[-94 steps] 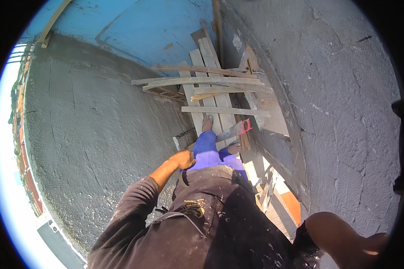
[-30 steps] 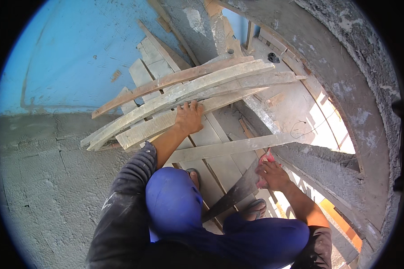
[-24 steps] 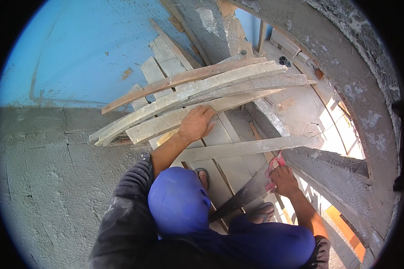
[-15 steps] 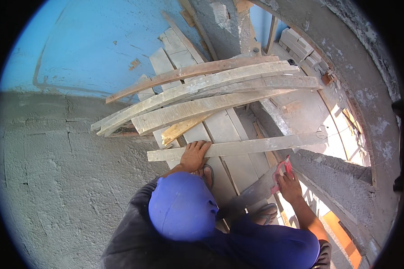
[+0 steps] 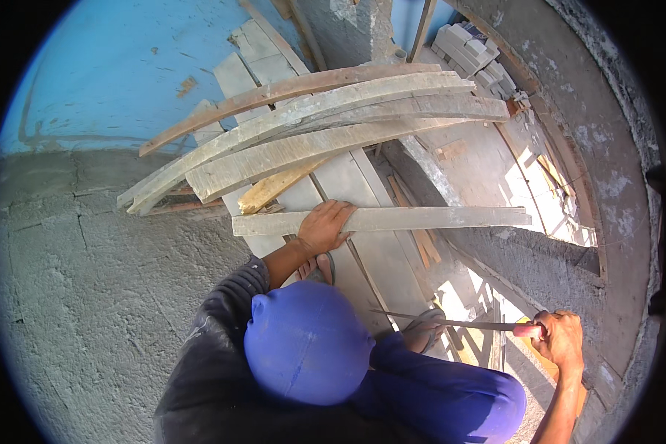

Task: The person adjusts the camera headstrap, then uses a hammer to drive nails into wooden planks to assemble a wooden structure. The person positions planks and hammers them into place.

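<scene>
A straight, pale wooden board (image 5: 422, 217) lies crosswise over the planks. My left hand (image 5: 327, 226) grips it near its left end, fingers over the top and thumb on the near side. Out to the right, my right hand (image 5: 559, 338) is closed round the red handle of a handsaw (image 5: 459, 323). The saw's blade is seen nearly edge-on, pointing left, apart from the board and on its near side. Beyond the board rests a stack of curved timber pieces (image 5: 311, 122), with a yellowish broken piece of wood (image 5: 281, 187) poking out beneath.
Pale planks (image 5: 383, 251) run under my sandalled feet (image 5: 424, 330). Rough grey masonry (image 5: 89, 281) is on the left, below a blue wall (image 5: 126, 66). A rounded blue shape (image 5: 307, 344) sits between my arms. Right of the planks are openings and a concrete beam (image 5: 533, 255); pale blocks (image 5: 473, 55) are stacked far right.
My right hand has swung right and toward me with the handsaw, whose blade has turned from broadside to edge-on. My left hand stays on the board. The whole view has shifted slightly.
</scene>
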Tool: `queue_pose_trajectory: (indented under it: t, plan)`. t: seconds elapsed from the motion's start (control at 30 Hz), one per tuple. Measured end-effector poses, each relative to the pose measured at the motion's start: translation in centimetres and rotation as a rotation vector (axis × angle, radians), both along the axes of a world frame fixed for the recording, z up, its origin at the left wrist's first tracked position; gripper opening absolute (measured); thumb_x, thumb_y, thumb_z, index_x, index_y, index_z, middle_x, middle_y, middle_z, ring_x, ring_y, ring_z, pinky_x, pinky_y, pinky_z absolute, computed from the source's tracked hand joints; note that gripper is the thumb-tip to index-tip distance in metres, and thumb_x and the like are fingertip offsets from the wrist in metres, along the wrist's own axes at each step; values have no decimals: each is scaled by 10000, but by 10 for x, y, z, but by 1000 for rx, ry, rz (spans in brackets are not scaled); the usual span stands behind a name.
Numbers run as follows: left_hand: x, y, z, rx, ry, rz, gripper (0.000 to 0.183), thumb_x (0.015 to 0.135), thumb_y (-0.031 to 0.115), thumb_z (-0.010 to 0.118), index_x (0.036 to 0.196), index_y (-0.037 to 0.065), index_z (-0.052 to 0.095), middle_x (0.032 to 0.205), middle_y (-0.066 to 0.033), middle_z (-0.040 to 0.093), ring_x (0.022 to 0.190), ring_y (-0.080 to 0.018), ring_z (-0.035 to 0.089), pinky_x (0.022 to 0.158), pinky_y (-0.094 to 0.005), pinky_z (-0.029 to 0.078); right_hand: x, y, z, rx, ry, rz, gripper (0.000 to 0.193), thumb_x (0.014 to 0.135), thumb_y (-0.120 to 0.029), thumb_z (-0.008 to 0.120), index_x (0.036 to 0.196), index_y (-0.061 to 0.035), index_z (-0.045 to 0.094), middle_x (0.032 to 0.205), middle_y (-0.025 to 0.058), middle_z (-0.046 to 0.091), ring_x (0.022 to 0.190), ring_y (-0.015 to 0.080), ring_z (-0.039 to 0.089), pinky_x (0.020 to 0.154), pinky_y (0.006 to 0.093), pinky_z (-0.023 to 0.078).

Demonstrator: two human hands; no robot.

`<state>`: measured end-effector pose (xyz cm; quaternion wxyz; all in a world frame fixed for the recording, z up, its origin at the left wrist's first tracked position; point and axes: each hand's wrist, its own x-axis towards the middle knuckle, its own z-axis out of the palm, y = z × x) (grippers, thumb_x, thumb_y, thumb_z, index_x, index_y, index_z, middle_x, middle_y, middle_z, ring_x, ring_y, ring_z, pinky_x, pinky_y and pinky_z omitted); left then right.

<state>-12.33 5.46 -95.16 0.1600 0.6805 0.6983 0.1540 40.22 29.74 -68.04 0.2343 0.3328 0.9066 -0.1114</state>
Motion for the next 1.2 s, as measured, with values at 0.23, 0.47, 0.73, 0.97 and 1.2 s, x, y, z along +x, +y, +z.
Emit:
queue_pose_trajectory:
  t: [0.23,0.47,0.73,0.97,1.2]
  plan:
    - [47,36,-11,-46,-78,9,712,864,291,850,1477,65,567,1429,-108,588,1344,-318,545,1162,-439,454,20,-27,98,-104,274,-627,191,788,-86,779,912,-34,643,740,72,685,651,144,605,611,333,466]
    - [4,33,21,-251,46,-134,702,885,339,845,1471,68,571,1442,-125,578,1375,-331,513,1192,-463,425,-16,-93,-4,-428,380,-812,356,928,-82,731,1265,19,681,1046,109,771,906,169,696,850,345,566]
    - [10,21,27,-362,4,-43,743,972,501,741,1529,55,536,1476,-170,619,1411,-352,562,1171,-501,466,-60,-134,-55,-873,678,-1108,604,896,-132,732,1465,29,613,1145,114,752,1005,181,707,920,316,548]
    - [45,32,-13,-41,81,-94,727,974,469,744,1525,45,531,1575,-164,522,1522,-371,402,1287,-516,310,-62,-127,-44,-1040,924,-1247,991,737,-248,753,1633,42,443,1281,112,671,1048,166,640,941,267,480]
    - [38,32,-19,-82,-73,-69,603,980,401,740,1433,43,566,1637,-140,415,1514,-422,344,1287,-555,283,-80,-79,-33,-1105,1108,-745,1113,791,-511,972,1617,34,463,1138,39,662,903,139,613,823,248,479]
